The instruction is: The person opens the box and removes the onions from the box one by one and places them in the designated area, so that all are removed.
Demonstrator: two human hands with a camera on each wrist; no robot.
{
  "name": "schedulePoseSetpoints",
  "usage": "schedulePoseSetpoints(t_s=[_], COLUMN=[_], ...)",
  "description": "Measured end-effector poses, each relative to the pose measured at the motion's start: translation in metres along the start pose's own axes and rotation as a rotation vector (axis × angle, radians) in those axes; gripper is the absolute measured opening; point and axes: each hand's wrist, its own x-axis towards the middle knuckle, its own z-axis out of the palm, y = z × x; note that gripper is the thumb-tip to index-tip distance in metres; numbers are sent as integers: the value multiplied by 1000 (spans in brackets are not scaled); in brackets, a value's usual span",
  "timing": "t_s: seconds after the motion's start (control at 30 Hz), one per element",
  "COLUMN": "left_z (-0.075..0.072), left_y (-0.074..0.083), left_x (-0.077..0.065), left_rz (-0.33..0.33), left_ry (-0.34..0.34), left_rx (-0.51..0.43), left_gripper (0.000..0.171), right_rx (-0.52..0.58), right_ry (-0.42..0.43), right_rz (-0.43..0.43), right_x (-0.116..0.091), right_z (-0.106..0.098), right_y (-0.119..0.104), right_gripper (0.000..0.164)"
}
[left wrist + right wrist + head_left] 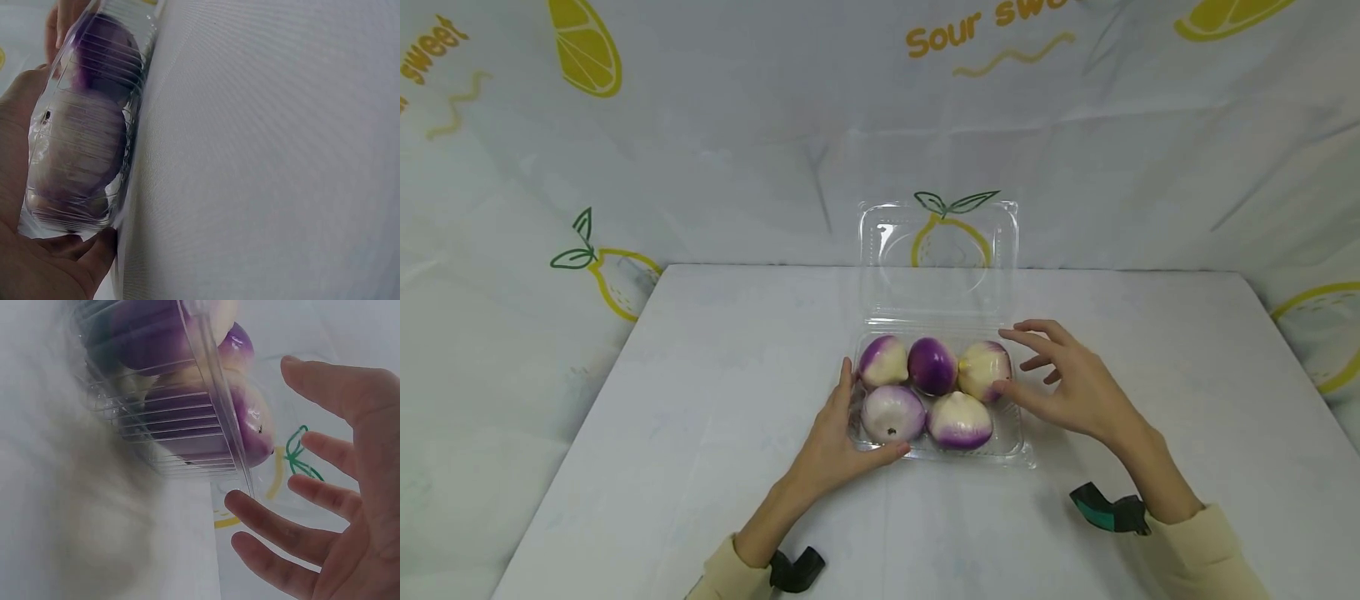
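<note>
A clear plastic clamshell container [1015, 446] sits on the table with its lid [940, 300] raised at the back. Several glossy purple-and-white onions fill its base in two rows, among them a dark purple onion [932, 367] and a pale onion [892, 414] at the front left. My left hand [838, 437] holds the container's front left corner, thumb at the front rim and fingers along the left side. Beside the right end, my right hand [1075, 383] has its fingers spread, its thumb near the right-hand onion [987, 371]. In the right wrist view that hand [369, 506] grips nothing.
The white table [715, 375] extends around the container on both sides. Behind it hangs a pale cloth [737, 167] with lemon prints, visible through the clear lid. Dark straps or mounts [1108, 508] show at both wrists.
</note>
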Motion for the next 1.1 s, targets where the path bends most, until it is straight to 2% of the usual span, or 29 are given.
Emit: schedulePoseSetpoints(t_s=[0.13,0.3,0.53,0.8,1.1], left_z=[0,1,0,1,0], left_y=[1,0,1,2,1], left_x=[0,1,0,0,0], left_rz=[-32,-42,-27,-52,-25], left_ry=[-9,-16,-9,-14,-11], left_rx=[10,1,-4,-12,0], left_gripper=[138,138,137,138,138], right_rx=[-38,-71,-94,-111,-125], right_ry=[-33,-29,-67,-99,-127], right_rz=[3,2,-7,-24,2], right_x=[-1,-1,1,3,4], right_z=[2,6,9,16,20], right_y=[-2,-1,-1,-1,-2], right_gripper=[64,65,66,66,65])
